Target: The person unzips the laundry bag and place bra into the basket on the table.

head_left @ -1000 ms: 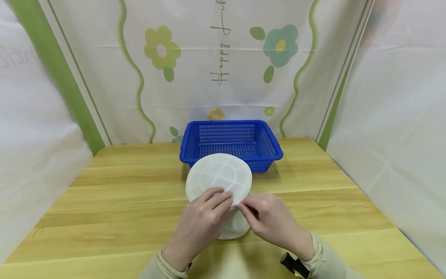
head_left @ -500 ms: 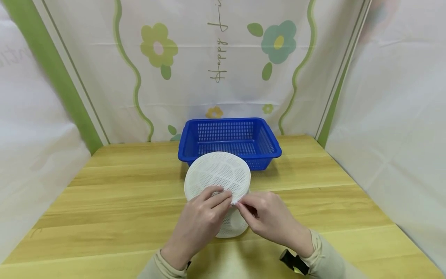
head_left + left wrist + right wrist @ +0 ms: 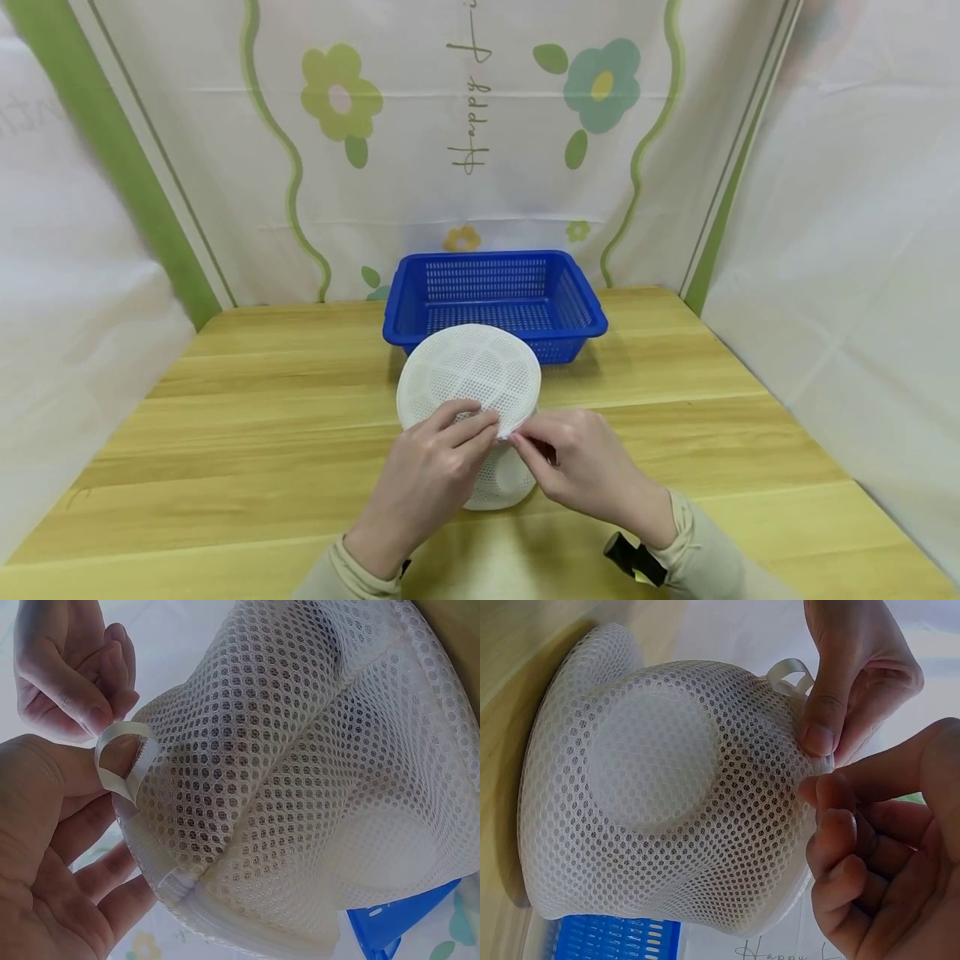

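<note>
A white mesh laundry bag (image 3: 480,367) stands on the table in the head view, its round top facing up. My left hand (image 3: 438,467) grips its near rim, fingers over the top and thumb on the side below. Just right of it, my right hand (image 3: 588,467) pinches the same rim between thumb and forefinger. A small white ribbon loop (image 3: 780,673) sticks out from the rim beside the left thumb in the right wrist view. A zipper band (image 3: 247,934) runs along the rim in the left wrist view. Whatever the right fingertips pinch there is hidden.
Behind the bag is a blue plastic basket (image 3: 487,275) with slotted walls, partly overlapped by the bag. The wooden table (image 3: 262,433) ends at a flower-printed curtain (image 3: 412,167), with pale cloth at both sides. A black strap (image 3: 633,560) sits at the right wrist.
Both hands keep their hold on the rim and the bag stays in place. The head view has shifted slightly.
</note>
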`<state>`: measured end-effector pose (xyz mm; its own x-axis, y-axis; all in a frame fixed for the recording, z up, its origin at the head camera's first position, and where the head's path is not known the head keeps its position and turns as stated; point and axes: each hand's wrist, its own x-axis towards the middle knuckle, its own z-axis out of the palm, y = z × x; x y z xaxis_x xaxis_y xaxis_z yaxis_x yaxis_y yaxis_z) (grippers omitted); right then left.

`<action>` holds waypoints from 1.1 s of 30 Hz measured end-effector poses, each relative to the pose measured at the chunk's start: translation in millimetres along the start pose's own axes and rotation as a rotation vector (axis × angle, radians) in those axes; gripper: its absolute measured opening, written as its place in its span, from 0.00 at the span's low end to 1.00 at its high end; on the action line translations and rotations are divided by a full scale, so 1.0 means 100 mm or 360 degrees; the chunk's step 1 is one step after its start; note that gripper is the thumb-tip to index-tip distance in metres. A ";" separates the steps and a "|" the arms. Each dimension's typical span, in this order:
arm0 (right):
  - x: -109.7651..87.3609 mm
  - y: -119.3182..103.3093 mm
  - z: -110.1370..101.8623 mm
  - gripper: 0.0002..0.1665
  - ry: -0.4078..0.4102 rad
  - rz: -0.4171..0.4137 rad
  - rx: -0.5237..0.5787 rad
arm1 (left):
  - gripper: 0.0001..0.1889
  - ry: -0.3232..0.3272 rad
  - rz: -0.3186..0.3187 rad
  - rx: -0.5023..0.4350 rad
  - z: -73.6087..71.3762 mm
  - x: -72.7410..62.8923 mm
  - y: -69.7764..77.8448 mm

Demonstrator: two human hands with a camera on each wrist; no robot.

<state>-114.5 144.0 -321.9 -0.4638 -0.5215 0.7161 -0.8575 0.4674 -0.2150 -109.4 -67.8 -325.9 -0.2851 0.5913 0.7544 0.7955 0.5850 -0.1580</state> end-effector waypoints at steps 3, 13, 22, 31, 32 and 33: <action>0.00 0.00 -0.01 0.07 0.0001 -0.0007 -0.0020 | 0.12 0.0017 0.0013 0.0006 0.00 0.00 0.00; 0.00 0.04 -0.07 0.09 -0.0018 0.0048 -0.0017 | 0.08 0.0050 0.0011 -0.0019 -0.01 -0.01 -0.01; 0.02 0.01 -0.06 0.09 -0.0040 0.0080 0.0006 | 0.07 0.0017 -0.0047 -0.0082 -0.03 0.00 0.00; 0.01 0.00 0.02 0.08 -0.0002 0.0011 0.0086 | 0.09 0.0021 -0.0057 -0.0097 0.02 0.03 0.04; 0.01 0.00 0.03 0.08 -0.0002 0.0011 0.0088 | 0.08 0.0018 -0.0058 -0.0096 0.02 0.03 0.04; 0.01 0.00 0.03 0.09 -0.0001 0.0009 0.0090 | 0.08 0.0018 -0.0056 -0.0090 0.02 0.03 0.05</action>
<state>-115.8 141.4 -323.6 -0.4687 -0.5195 0.7144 -0.8662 0.4291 -0.2562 -107.5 -62.1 -325.2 -0.3079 0.5645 0.7659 0.8141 0.5729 -0.0950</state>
